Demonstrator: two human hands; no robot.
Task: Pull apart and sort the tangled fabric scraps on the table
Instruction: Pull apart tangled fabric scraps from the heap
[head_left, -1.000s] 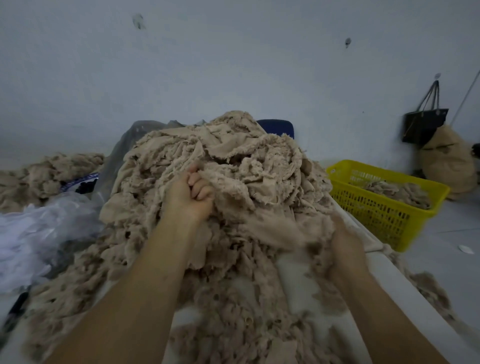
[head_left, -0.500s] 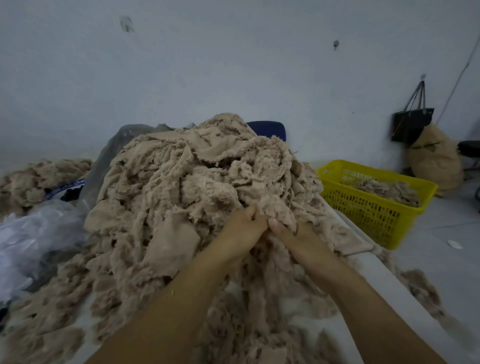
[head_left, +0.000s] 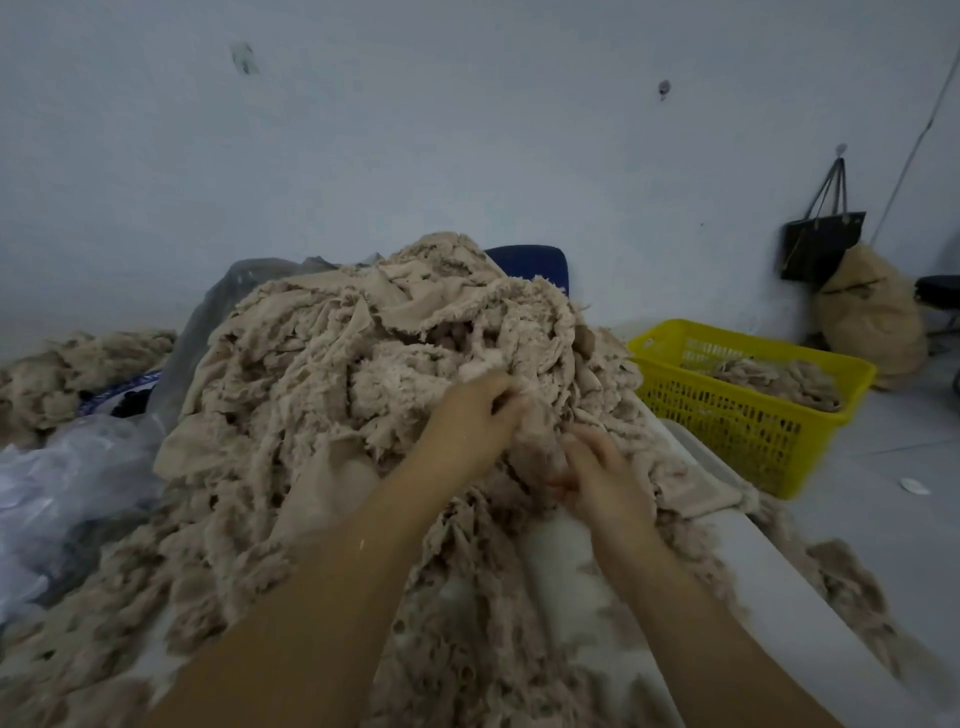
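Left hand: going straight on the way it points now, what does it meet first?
The scrap pile. The left hand points up and to the right with its fingers curled into the scraps, so it would probably just press deeper into them. What lies behind the pile is hard to judge.

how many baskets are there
1: a yellow basket right of the table, holding some scraps. Others may be hidden behind the pile.

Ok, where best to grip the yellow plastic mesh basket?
Probably the top rim of the yellow plastic basket, at both short ends, from above: the lip is solid, the walls open mesh, and the beige scraps inside lie low.
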